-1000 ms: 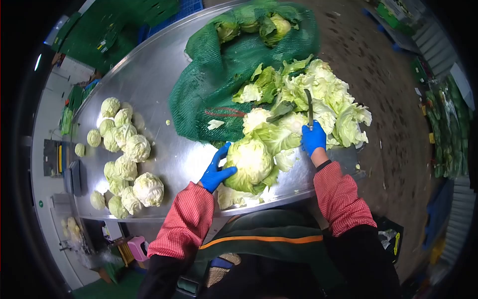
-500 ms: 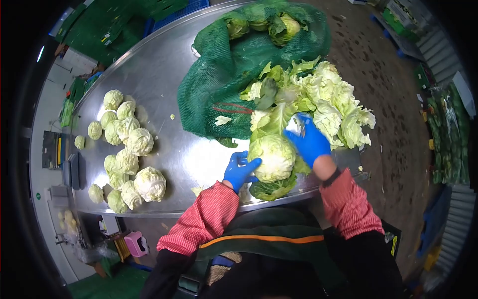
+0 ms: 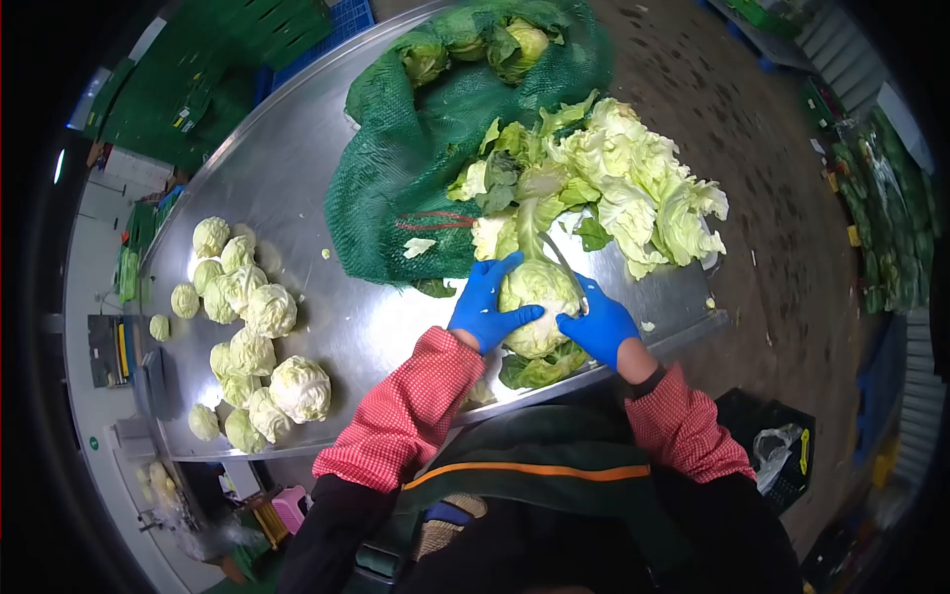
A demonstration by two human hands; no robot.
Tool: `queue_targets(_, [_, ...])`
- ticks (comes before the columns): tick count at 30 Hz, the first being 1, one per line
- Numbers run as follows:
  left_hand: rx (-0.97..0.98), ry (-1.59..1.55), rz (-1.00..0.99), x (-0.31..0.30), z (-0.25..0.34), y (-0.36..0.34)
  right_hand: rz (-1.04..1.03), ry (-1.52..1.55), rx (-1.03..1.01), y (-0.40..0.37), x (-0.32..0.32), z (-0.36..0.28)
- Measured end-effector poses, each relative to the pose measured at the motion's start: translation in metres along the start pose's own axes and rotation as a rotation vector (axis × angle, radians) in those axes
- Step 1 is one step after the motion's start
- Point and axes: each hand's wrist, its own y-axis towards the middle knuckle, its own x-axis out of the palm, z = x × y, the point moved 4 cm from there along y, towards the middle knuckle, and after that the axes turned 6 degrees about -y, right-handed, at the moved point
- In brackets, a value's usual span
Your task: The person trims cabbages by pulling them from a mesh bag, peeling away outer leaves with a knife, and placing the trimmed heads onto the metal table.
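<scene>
A pale green cabbage (image 3: 537, 297) rests near the front edge of the steel table, between my two blue-gloved hands. My left hand (image 3: 487, 309) wraps its left side, with the thumb across the front. On the other side, my right hand (image 3: 600, 322) presses its thumb and fingers against the same cabbage. A thin grey strip (image 3: 562, 255), which looks like a knife blade, rises beside the right fingers; its grip is hidden. Darker outer leaves (image 3: 542, 366) lie under the cabbage. Just beyond it is a heap of loose leaves (image 3: 638, 183).
A green mesh sack (image 3: 386, 198) holding several untrimmed cabbages (image 3: 518, 51) spreads over the far part of the steel table (image 3: 297, 178). Several trimmed cabbages (image 3: 300, 389) are grouped at the left. A dark crate (image 3: 782, 450) stands on the floor at the right.
My right hand has come down from above the cabbage onto its right side. My left hand has shifted higher around it. The view has also moved slightly.
</scene>
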Motion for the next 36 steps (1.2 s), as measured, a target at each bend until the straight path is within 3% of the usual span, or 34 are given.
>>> queue_targets(2, [-0.014,0.019,0.0,0.002,0.003,-0.002,0.011,-0.112,0.038,-0.002,-0.005,-0.008])
queue_targets(5, [0.009,-0.019,-0.003,-0.002,-0.002,-0.008,-0.018,-0.009,0.151,0.001,-0.006,0.013])
queue_targets(9, [0.083,-0.2,0.05,-0.009,-0.046,-0.022,0.093,-0.062,-0.012,-0.001,0.0,0.022])
queue_targets(10, [-0.034,-0.456,0.06,-0.008,-0.053,-0.03,0.12,-0.111,-0.036,0.007,0.003,0.023])
queue_targets(13, [-0.051,-0.717,0.186,-0.006,-0.063,-0.054,0.22,-0.176,0.01,0.033,-0.012,0.025])
queue_targets(14, [-0.129,-0.685,0.152,-0.007,-0.059,-0.065,0.319,-0.105,0.04,0.046,-0.021,0.034])
queue_targets(15, [-0.041,-0.334,0.107,-0.016,-0.038,-0.065,0.416,-0.035,0.066,0.06,-0.031,0.04])
queue_targets(17, [0.117,0.375,0.01,-0.032,0.004,-0.066,0.422,-0.042,-0.064,0.061,-0.061,0.008])
queue_targets(18, [0.331,0.542,-0.119,-0.031,0.033,-0.056,0.376,-0.04,-0.129,0.058,-0.07,-0.015])
queue_targets(19, [0.454,0.554,-0.281,-0.022,0.043,-0.045,0.334,-0.041,-0.197,0.055,-0.073,-0.04])
queue_targets(21, [0.422,0.486,-0.537,-0.001,0.029,-0.028,0.282,-0.177,-0.161,0.062,-0.06,-0.051])
queue_targets(23, [0.307,0.263,-0.443,-0.008,0.005,-0.014,0.286,-0.15,-0.133,0.057,-0.049,-0.043])
queue_targets(25, [0.061,-0.056,-0.08,-0.018,-0.03,-0.012,0.254,-0.124,-0.093,0.036,-0.044,-0.038])
queue_targets(27, [-0.236,-0.449,0.211,-0.012,-0.073,-0.019,-0.038,-0.027,0.101,0.012,-0.033,-0.039])
queue_targets(28, [-0.288,-0.623,0.292,-0.001,-0.067,-0.025,-0.069,-0.007,0.072,0.012,-0.018,-0.03])
queue_targets(31, [-0.241,0.016,0.298,0.009,-0.028,-0.038,-0.066,-0.072,-0.033,0.017,0.005,-0.017])
queue_targets(32, [-0.265,-0.037,0.255,0.008,-0.012,-0.037,-0.105,-0.092,-0.031,0.019,0.003,-0.015])
queue_targets(35, [0.071,0.066,0.124,0.001,-0.004,-0.018,-0.143,-0.016,-0.043,0.019,0.007,-0.007])
queue_targets(36, [0.077,0.105,0.023,0.004,-0.004,-0.015,-0.145,0.042,-0.028,0.015,0.008,-0.007])
